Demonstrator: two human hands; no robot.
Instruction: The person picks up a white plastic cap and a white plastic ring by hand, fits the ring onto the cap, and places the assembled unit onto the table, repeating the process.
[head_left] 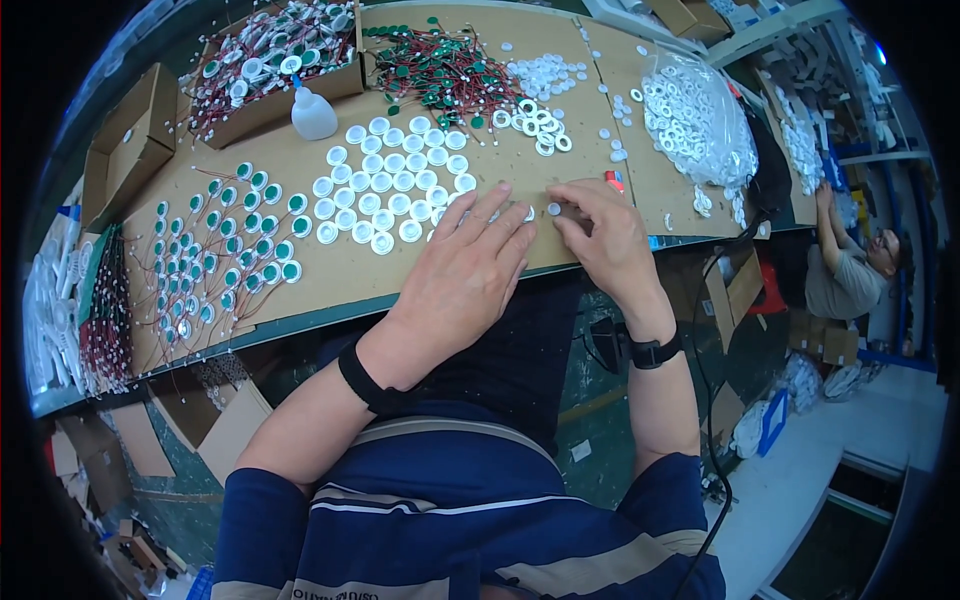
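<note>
My left hand (465, 265) lies flat with its fingers stretched out, over the near right edge of a group of round white pieces (380, 181). Some of these pieces are hidden under its fingers. One white piece (530, 213) shows by the left fingertips. Just to the right, my right hand (608, 238) is curled, thumb and forefinger closing around a small white disc (554, 209) at the cardboard surface. White rings (545, 133) lie beyond the hands, with a heap of small translucent white discs (545, 77) behind them.
White pieces with green discs and red wires (232, 244) cover the table's left. A squeeze bottle (314, 113) stands before a full cardboard box (300, 105). Green discs with wires (440, 75) are heaped behind. A bag of rings (695, 120) lies right; another person (855, 270) is beyond.
</note>
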